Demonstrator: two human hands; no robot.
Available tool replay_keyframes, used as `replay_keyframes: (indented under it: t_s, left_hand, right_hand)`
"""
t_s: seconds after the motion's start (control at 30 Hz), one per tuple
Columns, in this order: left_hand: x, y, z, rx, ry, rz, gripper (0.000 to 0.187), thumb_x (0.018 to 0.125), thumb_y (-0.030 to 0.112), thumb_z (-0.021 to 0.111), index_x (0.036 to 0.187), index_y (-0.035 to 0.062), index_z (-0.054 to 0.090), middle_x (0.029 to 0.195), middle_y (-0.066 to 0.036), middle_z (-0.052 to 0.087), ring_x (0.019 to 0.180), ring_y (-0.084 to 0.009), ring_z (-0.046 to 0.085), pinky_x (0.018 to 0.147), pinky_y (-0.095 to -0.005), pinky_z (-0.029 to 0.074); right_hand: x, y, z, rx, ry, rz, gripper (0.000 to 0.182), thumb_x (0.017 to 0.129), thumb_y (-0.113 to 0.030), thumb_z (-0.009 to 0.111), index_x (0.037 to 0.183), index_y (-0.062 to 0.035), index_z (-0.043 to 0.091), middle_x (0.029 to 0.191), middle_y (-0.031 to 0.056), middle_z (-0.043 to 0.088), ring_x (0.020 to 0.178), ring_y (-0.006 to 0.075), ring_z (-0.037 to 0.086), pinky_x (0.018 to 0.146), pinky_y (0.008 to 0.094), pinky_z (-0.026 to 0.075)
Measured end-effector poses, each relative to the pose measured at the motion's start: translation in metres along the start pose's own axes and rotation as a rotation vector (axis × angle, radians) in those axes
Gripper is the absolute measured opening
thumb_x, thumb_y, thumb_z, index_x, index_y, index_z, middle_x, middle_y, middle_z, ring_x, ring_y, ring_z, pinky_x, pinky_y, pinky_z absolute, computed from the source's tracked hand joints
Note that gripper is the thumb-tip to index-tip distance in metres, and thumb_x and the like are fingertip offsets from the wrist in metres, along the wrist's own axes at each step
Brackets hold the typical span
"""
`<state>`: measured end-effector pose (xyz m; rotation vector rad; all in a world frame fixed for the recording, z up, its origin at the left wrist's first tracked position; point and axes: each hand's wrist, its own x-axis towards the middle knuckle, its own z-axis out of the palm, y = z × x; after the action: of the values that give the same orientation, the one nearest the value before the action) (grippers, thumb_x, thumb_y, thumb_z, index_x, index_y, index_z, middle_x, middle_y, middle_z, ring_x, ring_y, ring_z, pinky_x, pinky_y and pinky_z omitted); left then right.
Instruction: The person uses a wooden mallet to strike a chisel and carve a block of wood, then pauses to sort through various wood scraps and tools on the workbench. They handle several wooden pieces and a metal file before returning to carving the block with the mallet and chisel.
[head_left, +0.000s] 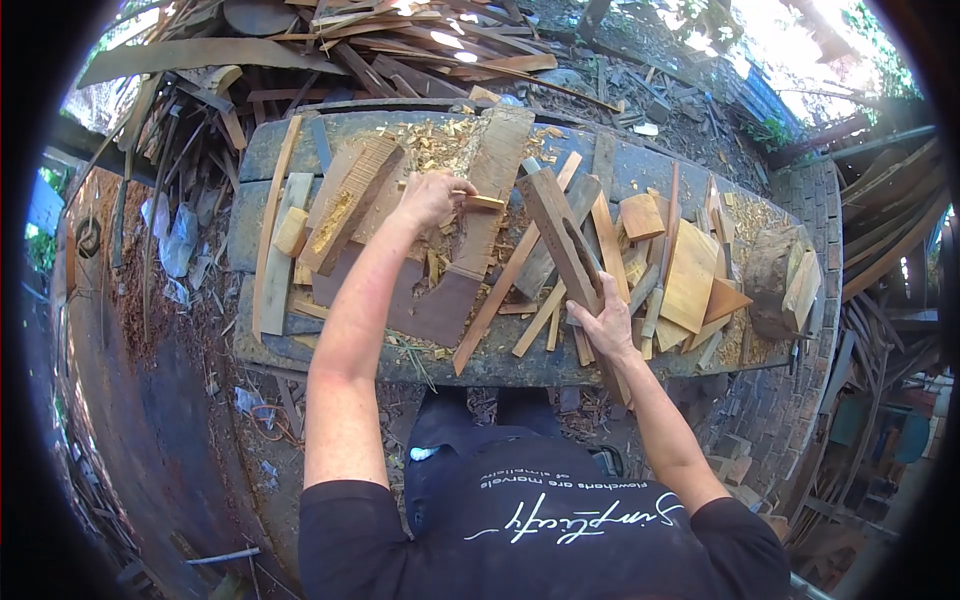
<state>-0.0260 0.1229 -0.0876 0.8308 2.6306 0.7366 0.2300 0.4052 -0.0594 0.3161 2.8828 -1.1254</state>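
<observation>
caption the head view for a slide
Left hand holding a thin piece, right hand gripping a long wooden block over a workbench.

Your daylight blows out to white at the upper right, with little glare spots on the scrap pile (400, 65). You get soft, fairly even light on the bench (252, 220) and no obvious motion blur, but fisheye bends its edges and black swallows the corners.
</observation>
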Motion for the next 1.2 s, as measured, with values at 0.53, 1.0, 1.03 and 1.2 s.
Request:
replay_keyframes:
  t_s: [0.53,1.0,1.03,1.2]
  left_hand:
    - [-0.010,0.012,0.039,-0.165,0.490,0.103,0.019,0.077,0.007,0.076,0.095,0.0107,0.073,0.101,-0.008,0.056,0.101,-0.0289,0.055,0.090,-0.0403,0.047]
    - [-0.008,0.006,0.040,-0.220,0.445,0.084,0.020,0.075,0.004,0.077,0.094,0.0097,0.071,0.095,-0.005,0.059,0.095,-0.0271,0.056,0.086,-0.0382,0.048]
    - [-0.009,0.007,0.039,-0.234,0.447,0.083,0.020,0.075,0.004,0.077,0.094,0.0098,0.071,0.094,-0.005,0.059,0.095,-0.0269,0.056,0.085,-0.0381,0.048]
    - [-0.006,0.007,0.036,-0.217,0.446,0.081,0.020,0.074,0.005,0.077,0.093,0.0095,0.071,0.093,-0.005,0.058,0.095,-0.0270,0.057,0.085,-0.0382,0.048]
  right_hand:
    - [0.011,-0.002,0.008,-0.086,-0.042,0.075,0.072,0.083,-0.040,0.075,0.137,-0.0109,0.038,0.110,0.0261,0.066,0.101,0.0446,0.065,0.085,0.0499,0.052]
    - [0.024,-0.010,0.012,0.000,0.016,-0.007,0.072,0.083,-0.038,0.075,0.139,-0.0127,0.038,0.115,0.0221,0.066,0.102,0.0424,0.065,0.085,0.0492,0.052]
    - [0.023,-0.009,0.013,0.046,0.047,-0.036,0.072,0.083,-0.038,0.075,0.139,-0.0128,0.038,0.115,0.0217,0.065,0.102,0.0423,0.066,0.084,0.0493,0.052]
    - [0.033,-0.006,0.010,-0.162,-0.094,0.023,0.072,0.083,-0.036,0.076,0.139,-0.0121,0.038,0.116,0.0223,0.065,0.102,0.0415,0.066,0.083,0.0484,0.053]
